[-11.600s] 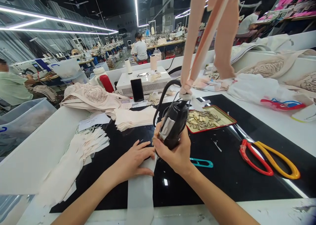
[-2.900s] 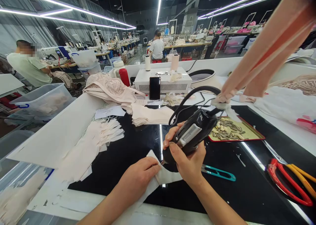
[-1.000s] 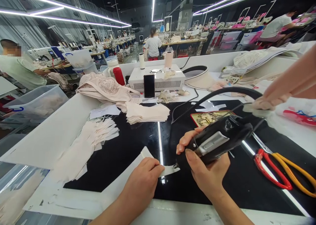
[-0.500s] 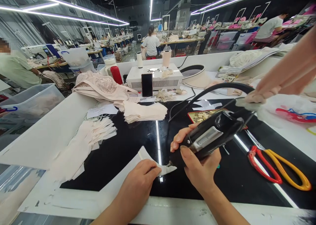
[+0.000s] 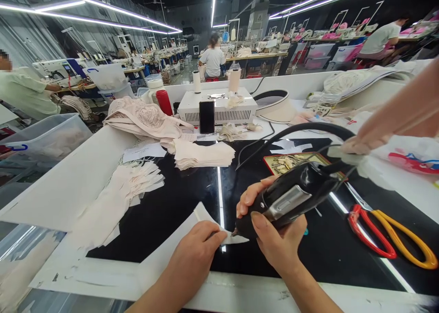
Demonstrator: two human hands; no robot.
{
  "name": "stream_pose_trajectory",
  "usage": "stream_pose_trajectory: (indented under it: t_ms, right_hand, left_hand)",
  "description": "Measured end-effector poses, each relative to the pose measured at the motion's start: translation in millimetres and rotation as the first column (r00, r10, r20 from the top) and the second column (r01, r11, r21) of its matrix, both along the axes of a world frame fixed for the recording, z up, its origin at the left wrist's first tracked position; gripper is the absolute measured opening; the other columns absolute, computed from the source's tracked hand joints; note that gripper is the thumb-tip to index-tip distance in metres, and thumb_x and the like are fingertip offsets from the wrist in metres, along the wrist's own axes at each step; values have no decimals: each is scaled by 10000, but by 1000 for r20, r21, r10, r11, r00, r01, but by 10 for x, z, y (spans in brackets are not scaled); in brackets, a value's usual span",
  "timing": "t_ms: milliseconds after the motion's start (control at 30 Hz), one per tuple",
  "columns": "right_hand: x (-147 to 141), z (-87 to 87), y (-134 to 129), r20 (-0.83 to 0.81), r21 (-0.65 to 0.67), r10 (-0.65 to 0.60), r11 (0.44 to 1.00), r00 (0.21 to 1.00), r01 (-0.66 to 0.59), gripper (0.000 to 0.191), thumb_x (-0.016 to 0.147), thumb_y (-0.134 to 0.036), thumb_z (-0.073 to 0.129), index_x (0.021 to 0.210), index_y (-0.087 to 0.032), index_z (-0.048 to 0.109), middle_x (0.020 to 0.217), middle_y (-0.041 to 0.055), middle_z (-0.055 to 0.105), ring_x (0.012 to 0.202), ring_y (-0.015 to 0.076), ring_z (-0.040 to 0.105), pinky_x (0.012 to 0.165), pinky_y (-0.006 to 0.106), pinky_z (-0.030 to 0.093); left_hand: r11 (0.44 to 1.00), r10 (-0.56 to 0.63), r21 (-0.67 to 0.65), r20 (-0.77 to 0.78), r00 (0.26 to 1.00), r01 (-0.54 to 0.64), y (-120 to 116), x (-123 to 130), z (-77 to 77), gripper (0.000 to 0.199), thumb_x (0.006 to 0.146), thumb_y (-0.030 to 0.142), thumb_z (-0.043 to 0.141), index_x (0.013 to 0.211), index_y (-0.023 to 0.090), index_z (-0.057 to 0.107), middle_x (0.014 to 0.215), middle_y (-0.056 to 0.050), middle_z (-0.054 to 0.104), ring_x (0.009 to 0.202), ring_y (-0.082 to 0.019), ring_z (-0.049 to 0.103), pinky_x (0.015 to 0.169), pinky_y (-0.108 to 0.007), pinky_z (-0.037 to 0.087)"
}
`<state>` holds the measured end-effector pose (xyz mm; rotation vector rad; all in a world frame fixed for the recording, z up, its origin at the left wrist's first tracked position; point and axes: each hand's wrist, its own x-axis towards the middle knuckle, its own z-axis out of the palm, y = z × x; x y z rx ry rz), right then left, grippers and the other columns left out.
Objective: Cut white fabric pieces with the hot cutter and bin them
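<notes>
My right hand (image 5: pixel 279 240) is wrapped round a black corded hand-held power tool (image 5: pixel 295 194) with a silver plate on its side. Its metal tip points down and left, at a pale curved fabric piece (image 5: pixel 240 240) on the black work surface. My left hand (image 5: pixel 194 253), fingers pinched together, presses on that piece just left of the tip. White sheet-like material (image 5: pixel 199 212) extends behind and under my left hand. Whether the tip touches the fabric is hard to tell. Another person's hand (image 5: pixel 363 141), partly blurred, reaches in from the right near the tool's cord.
Scissors (image 5: pixel 387 235) with red and yellow handles lie at right. Behind the tool is a tray of small parts (image 5: pixel 284 163). Fabric stacks (image 5: pixel 206 153) lie at the back and left (image 5: pixel 103 207). A phone (image 5: pixel 206 117) leans against a white box (image 5: pixel 236 109). Co-workers sit farther off.
The tool tip sits slightly lower and closer to my left fingertips, which have shifted a little along the fabric. The whole view has moved slightly. Both grips look the same.
</notes>
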<state>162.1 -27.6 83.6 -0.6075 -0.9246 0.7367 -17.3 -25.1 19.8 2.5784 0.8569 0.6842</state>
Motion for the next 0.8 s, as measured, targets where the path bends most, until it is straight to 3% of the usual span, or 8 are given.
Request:
stream_pose_trajectory:
  t_ms: [567,800]
  right_hand:
    - [-31,2,53,-63,-21,-2,1000,998,1,354,848,-300,860,1125,-289,640,862,-43,698,671,106,652,590,251,588]
    - [-50,-50,36,-11,-16,-6,1000,1000,6,330,884,-252,810,1150,-292,619,873,-43,693,672,104,653,597,246,589]
  left_hand:
    - [999,-8,50,2,1000,8,-11,-20,-12,400,970,-37,445,1224,196,649,1112,-76,687,1000,-225,684,854,-354,632]
    - [999,-13,40,15,1000,13,-13,-20,-32,398,989,-24,447,1246,202,651,1116,-73,683,1018,-221,679,870,-356,632]
